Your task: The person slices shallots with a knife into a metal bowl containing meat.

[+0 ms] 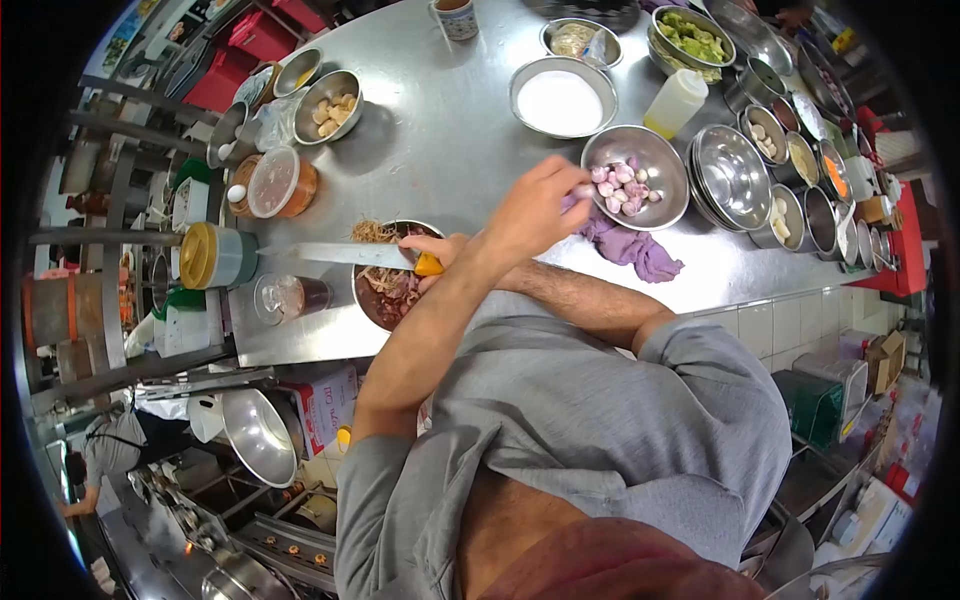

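My left hand point(545, 205) crosses over my right arm and hovers at the left rim of a steel bowl point(675, 190). Its fingers are curled together; what they hold, if anything, is hidden. Inside that bowl lie several peeled shallots point(622, 188). My right hand point(440, 255) grips a knife point(350, 255) by its yellow handle, the wide blade pointing left. Under the knife stands a bowl point(390, 322) of unpeeled reddish shallots and dry, rooty trimmings point(375, 232). A purple cloth point(635, 250) lies partly under the steel bowl.
Behind are a bowl of white liquid point(562, 98) and a squeeze bottle point(676, 103). Stacked steel bowls point(735, 175) and ingredient containers crowd the right. Leftward stand lidded tubs point(283, 183), a plastic cup point(290, 298) and a bowl of pale brown pieces point(330, 108). Another person point(130, 445) is at lower left.
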Demonstrator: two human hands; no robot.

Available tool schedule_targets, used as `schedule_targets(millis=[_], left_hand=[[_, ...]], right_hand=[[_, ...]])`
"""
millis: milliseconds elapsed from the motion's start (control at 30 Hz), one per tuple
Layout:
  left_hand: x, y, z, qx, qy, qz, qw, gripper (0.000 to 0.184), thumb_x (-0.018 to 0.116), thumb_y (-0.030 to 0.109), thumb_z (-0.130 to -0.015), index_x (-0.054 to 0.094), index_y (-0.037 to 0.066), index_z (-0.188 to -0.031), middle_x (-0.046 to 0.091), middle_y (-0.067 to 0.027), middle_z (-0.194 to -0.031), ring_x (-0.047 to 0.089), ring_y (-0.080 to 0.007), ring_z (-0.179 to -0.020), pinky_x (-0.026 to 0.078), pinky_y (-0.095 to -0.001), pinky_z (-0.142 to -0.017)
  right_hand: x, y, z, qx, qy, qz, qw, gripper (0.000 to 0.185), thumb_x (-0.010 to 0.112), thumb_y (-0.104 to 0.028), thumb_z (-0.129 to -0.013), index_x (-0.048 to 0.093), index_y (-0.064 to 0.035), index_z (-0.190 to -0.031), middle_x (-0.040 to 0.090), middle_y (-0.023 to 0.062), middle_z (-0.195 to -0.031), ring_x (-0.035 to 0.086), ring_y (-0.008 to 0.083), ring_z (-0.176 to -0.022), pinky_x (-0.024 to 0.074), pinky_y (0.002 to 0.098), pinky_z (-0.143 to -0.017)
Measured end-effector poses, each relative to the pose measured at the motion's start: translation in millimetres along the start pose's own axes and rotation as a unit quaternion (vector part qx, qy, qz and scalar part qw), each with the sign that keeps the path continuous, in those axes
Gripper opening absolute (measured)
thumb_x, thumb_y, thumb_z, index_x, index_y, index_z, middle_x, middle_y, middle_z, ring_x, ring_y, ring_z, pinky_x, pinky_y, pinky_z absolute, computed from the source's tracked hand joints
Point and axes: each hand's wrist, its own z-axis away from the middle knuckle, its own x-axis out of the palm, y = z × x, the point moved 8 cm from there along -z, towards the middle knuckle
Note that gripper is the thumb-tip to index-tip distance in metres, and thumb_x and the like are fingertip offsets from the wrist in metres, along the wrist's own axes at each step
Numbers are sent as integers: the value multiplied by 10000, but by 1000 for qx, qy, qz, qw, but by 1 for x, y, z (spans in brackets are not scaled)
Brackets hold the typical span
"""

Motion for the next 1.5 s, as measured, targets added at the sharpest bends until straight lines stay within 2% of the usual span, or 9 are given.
schedule_targets(millis=[67,133,200,367,400,500,700,867,1500], left_hand=[[12,-4,-15,15,38,18,999,280,658,147,-770,592,33,-1018,554,-155,-1056,567,-298,-954,479,-371,-833],[12,6,-9,124,72,-66,987,356,662,159,-766,556,63,-1092,502,-169,-1151,500,-332,-1074,451,-396,-887],[-8,13,19,141,110,-33,983,434,668,195,-771,532,96,-1171,477,-155,-1180,490,-325,-1088,424,-402,-932],[-93,-6,153,-72,242,32,967,344,647,148,-820,564,55,-1141,558,-96,-1042,579,-195,-925,480,-310,-780],[-97,-25,187,-156,246,99,952,317,641,140,-833,566,35,-1123,564,-83,-1012,578,-164,-887,483,-288,-741],[-80,-64,295,-349,269,293,849,264,487,239,-949,545,2,-1048,555,-14,-697,551,-106,-682,449,-251,-658],[-3,-92,380,-337,334,433,766,501,367,423,-968,345,56,-1309,527,-89,-1055,547,-174,-1007,429,-295,-869],[9,-91,371,-382,295,379,789,665,316,583,-925,310,89,-1370,559,-39,-920,513,-106,-832,409,-232,-759],[-18,-59,342,-314,232,300,871,659,389,484,-944,184,107,-1444,559,-54,-873,536,-131,-823,440,-278,-785]], right_hand=[[11,20,-4,-42,31,-22,998,663,701,-233,-781,374,-114,-1346,612,123,-886,587,222,-775,456,347,-681],[8,3,3,107,-55,-161,980,686,662,-236,-802,324,-121,-1388,594,118,-1028,570,198,-886,449,332,-769],[1,14,2,106,3,-40,994,741,716,-149,-755,332,-95,-1387,545,30,-801,484,106,-711,427,257,-635],[-20,31,10,151,83,-230,958,725,678,-76,-767,308,-64,-1392,543,38,-903,501,136,-765,439,259,-697],[-35,19,9,174,70,-25,982,699,681,-68,-763,337,-27,-1371,555,56,-965,500,139,-804,434,257,-750],[-45,45,10,137,87,-45,986,696,687,-55,-742,357,-13,-1354,555,52,-932,481,128,-783,425,253,-709],[-42,70,10,170,97,-47,980,712,664,-42,-753,329,-50,-1381,551,53,-865,496,122,-701,440,256,-623],[-41,67,10,188,112,-37,975,740,641,-59,-777,264,-82,-1414,477,-1,-648,400,76,-458,337,230,-390],[-37,89,16,213,104,-57,970,752,630,-93,-821,196,-104,-1435,491,3,-642,403,74,-431,329,234,-370]])
